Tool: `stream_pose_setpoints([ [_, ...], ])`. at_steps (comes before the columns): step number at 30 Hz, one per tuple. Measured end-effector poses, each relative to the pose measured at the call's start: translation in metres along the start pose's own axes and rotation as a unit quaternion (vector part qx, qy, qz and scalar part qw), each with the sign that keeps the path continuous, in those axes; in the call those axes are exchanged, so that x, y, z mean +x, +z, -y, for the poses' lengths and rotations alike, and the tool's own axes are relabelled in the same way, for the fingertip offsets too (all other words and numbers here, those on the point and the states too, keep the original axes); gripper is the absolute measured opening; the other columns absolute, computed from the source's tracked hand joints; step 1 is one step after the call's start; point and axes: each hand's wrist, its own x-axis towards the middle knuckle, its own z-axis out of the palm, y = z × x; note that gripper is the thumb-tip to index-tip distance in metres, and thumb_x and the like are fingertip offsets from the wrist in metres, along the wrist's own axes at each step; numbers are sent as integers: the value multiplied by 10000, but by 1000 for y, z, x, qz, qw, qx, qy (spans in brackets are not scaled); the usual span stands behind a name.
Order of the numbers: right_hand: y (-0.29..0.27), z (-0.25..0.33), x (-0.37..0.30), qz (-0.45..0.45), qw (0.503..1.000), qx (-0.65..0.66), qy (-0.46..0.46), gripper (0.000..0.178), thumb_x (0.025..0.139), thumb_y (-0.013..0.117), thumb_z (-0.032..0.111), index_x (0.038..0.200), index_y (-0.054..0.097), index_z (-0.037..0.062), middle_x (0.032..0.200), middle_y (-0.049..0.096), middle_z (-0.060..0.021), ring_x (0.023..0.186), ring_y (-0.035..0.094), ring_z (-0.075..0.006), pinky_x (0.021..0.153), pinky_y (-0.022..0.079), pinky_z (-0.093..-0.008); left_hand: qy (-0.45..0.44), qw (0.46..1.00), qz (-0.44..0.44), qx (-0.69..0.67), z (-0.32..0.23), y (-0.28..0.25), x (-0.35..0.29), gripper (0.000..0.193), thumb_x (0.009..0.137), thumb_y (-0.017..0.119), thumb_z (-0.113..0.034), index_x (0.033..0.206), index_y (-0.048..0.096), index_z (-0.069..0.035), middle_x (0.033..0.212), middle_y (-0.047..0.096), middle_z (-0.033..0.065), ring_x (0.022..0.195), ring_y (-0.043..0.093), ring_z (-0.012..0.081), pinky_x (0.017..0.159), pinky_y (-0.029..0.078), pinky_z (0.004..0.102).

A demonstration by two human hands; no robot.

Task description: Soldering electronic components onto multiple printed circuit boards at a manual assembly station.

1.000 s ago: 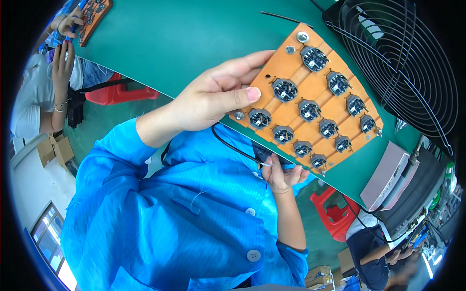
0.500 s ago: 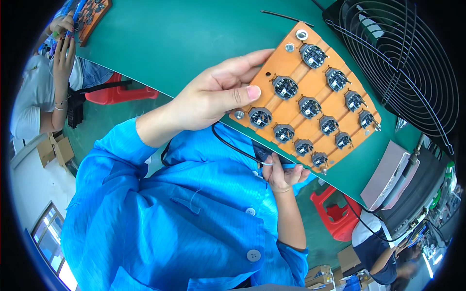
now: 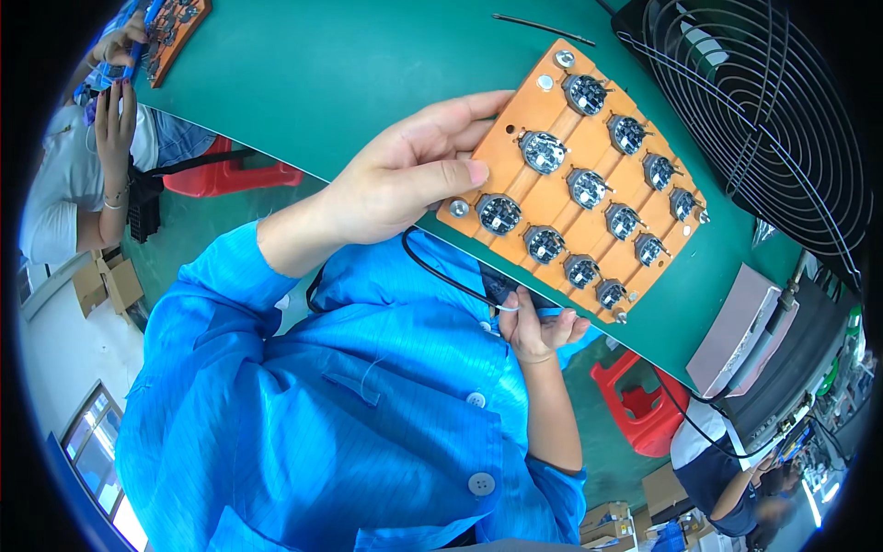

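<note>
My left hand (image 3: 405,170) grips the upper left edge of an orange fixture board (image 3: 570,152), thumb on its face and fingers behind. The board is tilted above the table's edge, with several round dark modules (image 3: 587,187) seated in rows, small circuit parts facing up. Metal studs (image 3: 565,59) stand at its corners. Below the board, close to my body, is my right hand (image 3: 538,333) with its fingers curled. A black cord (image 3: 441,274) loops down to its fingertips, where a thin pale piece shows; what lies in that hand is mostly hidden.
A green table (image 3: 303,74) spans the top. A black wire-guard fan (image 3: 754,120) stands at the right, above a grey-pink block (image 3: 736,336). One thin dark rod (image 3: 543,29) lies beyond the board. Red stools (image 3: 644,405) and other people are at both sides.
The board has tilted slightly and shifted a little left, so the modules catch more light. My right hand stays nearly still. At the far left, another person's hands have moved slightly.
</note>
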Motion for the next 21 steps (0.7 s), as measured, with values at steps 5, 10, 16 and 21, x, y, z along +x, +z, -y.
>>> stream_pose_setpoints([
  [5, 8, 2, -3, -61, 997, 31, 30, 269, 925, 658, 319, 995, 811, 110, 1587, 355, -242, 1554, 171, -366, 1260, 171, -450, 4, 1000, 4, 0, 0, 0, 0, 700, 1029, 542, -91, 1608, 173, 45, 1563, 432, 245, 1434, 470, 309, 1160, 414, 427],
  [10, 6, 3, -4, -53, 998, 23, 26, 281, 927, 662, 333, 1018, 816, 117, 1597, 332, -271, 1557, 160, -371, 1260, 167, -456, 3, 1000, 9, -5, 0, 0, 0, 696, 1019, 522, -65, 1610, 170, 45, 1566, 427, 243, 1435, 470, 311, 1160, 414, 425],
  [16, 5, 2, -6, -39, 999, 19, 25, 290, 931, 653, 354, 1012, 819, 130, 1630, 250, -273, 1559, 144, -377, 1260, 157, -461, 7, 1000, 2, 18, 0, 0, 1, 699, 1019, 526, -68, 1611, 171, 40, 1561, 434, 243, 1431, 474, 316, 1157, 419, 426],
  [21, 4, 2, -7, -29, 999, 25, 32, 288, 935, 645, 358, 1007, 823, 143, 1652, 196, -262, 1563, 125, -377, 1259, 155, -458, -2, 1000, 7, -2, -1, 1, 0, 674, 1028, 507, -61, 1611, 181, 31, 1552, 445, 245, 1414, 494, 317, 1150, 428, 428],
])
